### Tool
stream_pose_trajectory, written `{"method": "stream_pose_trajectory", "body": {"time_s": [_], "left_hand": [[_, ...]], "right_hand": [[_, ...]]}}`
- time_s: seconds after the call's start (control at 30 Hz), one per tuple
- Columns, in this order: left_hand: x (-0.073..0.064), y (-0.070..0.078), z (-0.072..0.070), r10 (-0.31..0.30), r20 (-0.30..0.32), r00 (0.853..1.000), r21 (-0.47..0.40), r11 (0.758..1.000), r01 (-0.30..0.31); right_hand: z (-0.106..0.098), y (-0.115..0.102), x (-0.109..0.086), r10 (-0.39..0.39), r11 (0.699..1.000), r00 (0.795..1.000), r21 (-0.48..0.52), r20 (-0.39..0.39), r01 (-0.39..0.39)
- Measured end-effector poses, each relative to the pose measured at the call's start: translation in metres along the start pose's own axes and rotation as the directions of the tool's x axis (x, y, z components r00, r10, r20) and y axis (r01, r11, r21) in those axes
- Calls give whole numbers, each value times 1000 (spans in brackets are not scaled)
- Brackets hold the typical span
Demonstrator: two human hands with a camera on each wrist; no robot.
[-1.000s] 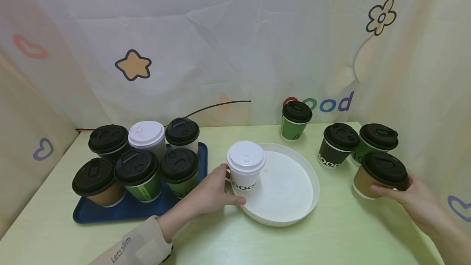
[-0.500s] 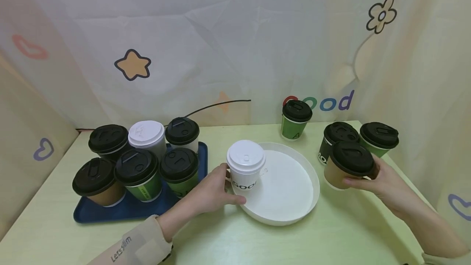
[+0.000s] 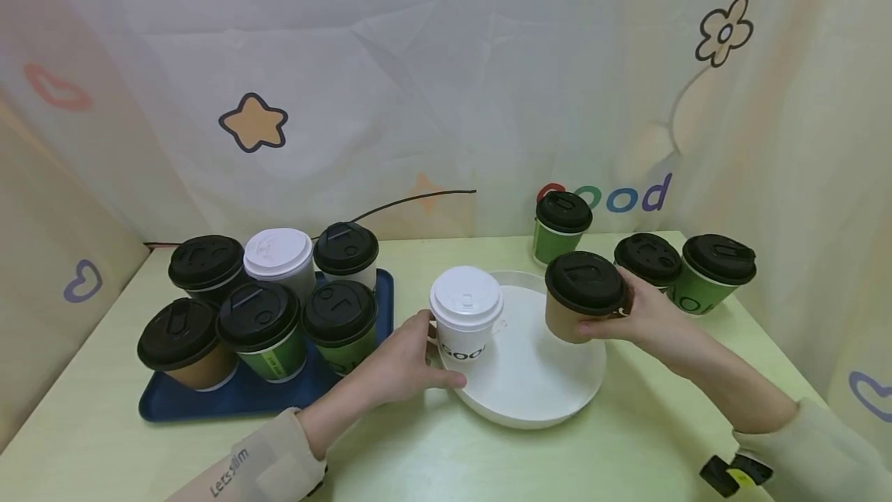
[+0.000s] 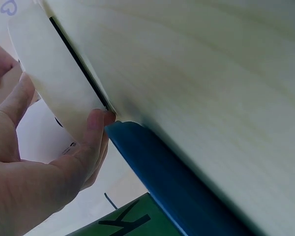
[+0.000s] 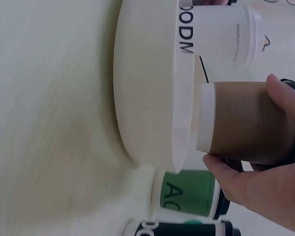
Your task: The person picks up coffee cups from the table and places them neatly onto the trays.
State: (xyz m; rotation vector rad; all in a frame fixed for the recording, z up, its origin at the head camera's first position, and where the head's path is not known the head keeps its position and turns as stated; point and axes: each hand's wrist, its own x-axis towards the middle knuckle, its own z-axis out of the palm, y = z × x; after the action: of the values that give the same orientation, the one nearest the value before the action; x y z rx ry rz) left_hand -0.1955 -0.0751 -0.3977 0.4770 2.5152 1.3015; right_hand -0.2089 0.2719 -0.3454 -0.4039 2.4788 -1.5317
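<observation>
My right hand [image 3: 644, 316] grips a brown paper coffee cup with a black lid [image 3: 587, 285]. The cup is held upright over the right side of a round white tray [image 3: 530, 415]. In the right wrist view, the base of the brown cup [image 5: 255, 123] is clear of the tray's rim. A white coffee cup with a white lid [image 3: 465, 308] stands in the tray at its left edge. Beside that cup my left hand [image 3: 400, 366] holds the tray's left edge. The left wrist view shows its thumb and fingers against the wall of the round tray [image 4: 54, 64].
On the left, a blue tray [image 3: 209, 407] bears several lidded coffee cups. A green cup [image 3: 560, 238] stands behind the round tray. To the right, a black cup [image 3: 648, 258], partly hidden by my hand, stands beside another green cup [image 3: 711, 285]. A printed curtain [image 3: 418, 99] hangs behind.
My right hand has lifted the brown cup from the table at the right and carried it left over the round tray. The left hand has stayed in place.
</observation>
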Motion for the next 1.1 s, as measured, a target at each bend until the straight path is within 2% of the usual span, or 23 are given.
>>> {"method": "stream_pose_trajectory", "body": {"time_s": [0.23, 0.53, 0.63, 0.97, 1.1], "left_hand": [[0, 1, 0, 3, 4, 1000, -2, 1000, -3], [-1, 3, -1, -4, 0, 1000, -1, 1000, 4], [-2, 2, -1, 0, -2, 1000, 2, 1000, 0], [-2, 1, -1, 6, -3, 1000, 3, 1000, -6], [-1, 1, 0, 19, -1, 1000, -4, 1000, -19]], "right_hand": [[16, -7, 24, 22, 1000, 1000, -13, 14, -21], [36, -5, 56, 73, 997, 996, -33, 55, -71], [43, -4, 64, 67, 998, 995, -26, 71, -65], [54, -10, 75, 108, 994, 992, 1, 67, -108], [56, -10, 77, 101, 995, 993, 8, 62, -102]]}}
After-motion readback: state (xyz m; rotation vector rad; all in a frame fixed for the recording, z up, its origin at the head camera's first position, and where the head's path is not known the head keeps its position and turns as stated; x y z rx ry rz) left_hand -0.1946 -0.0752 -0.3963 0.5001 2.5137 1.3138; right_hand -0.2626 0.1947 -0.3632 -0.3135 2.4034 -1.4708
